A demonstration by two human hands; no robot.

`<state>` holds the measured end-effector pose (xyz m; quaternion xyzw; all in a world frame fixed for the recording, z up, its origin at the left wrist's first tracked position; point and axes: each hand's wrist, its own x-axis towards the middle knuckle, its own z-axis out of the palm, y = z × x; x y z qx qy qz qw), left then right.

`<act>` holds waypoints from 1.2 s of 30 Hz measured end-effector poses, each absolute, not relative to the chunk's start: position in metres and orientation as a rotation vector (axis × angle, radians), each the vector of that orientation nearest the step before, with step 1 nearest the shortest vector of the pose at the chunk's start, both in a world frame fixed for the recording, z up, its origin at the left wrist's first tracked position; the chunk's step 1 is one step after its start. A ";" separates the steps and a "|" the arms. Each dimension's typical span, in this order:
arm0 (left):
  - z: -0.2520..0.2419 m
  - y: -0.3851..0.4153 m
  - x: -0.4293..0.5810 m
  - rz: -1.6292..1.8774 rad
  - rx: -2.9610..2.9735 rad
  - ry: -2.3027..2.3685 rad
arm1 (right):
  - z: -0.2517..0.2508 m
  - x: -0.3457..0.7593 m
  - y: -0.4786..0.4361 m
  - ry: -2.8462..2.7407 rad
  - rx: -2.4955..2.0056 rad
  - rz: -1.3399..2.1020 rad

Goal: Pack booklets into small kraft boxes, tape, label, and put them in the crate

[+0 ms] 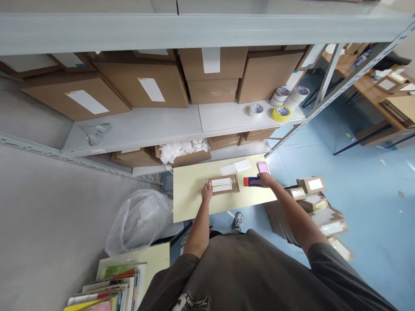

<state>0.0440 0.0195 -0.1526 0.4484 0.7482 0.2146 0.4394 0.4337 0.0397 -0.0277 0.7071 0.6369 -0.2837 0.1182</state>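
From my remote station I record: left hand (206,192) gripping the near-left end of the cardboard box (222,185), which lies flat on the table (191,202); right hand (264,179) closed around an apparent tape dispenser (251,182), just clear of the box. Hands apart. Step judged: taping. Next move calls for a steady box and tape aligned.

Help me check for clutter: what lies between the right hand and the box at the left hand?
The head view shows a blue tool in the right hand, then a narrow strip of tabletop before the box.
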 end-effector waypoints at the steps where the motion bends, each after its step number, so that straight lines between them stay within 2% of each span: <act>1: -0.153 0.021 0.035 0.546 1.097 1.840 | -0.025 0.418 0.041 1.889 2.066 -0.835; 7: -0.140 0.036 -0.034 0.481 0.978 1.922 | 0.001 0.306 0.057 2.019 2.022 -0.885; 11: -0.111 0.042 -0.066 0.666 1.036 1.913 | 0.017 0.234 0.065 2.034 2.016 -0.837; 15: -0.090 0.035 -0.070 0.749 1.164 1.597 | 0.023 0.166 0.065 2.082 1.973 -0.813; 19: -0.087 0.022 -0.057 0.763 1.069 1.649 | 0.024 0.134 0.060 2.105 1.944 -0.794; 26: -0.100 0.008 0.012 0.738 1.112 1.766 | 0.027 0.193 0.046 2.081 1.988 -0.787; 31: -0.102 0.011 0.057 0.605 1.153 1.815 | 0.030 0.295 0.030 2.020 2.009 -0.767; 36: -0.099 0.015 0.057 0.563 1.227 1.842 | 0.026 0.388 0.006 1.881 2.110 -0.693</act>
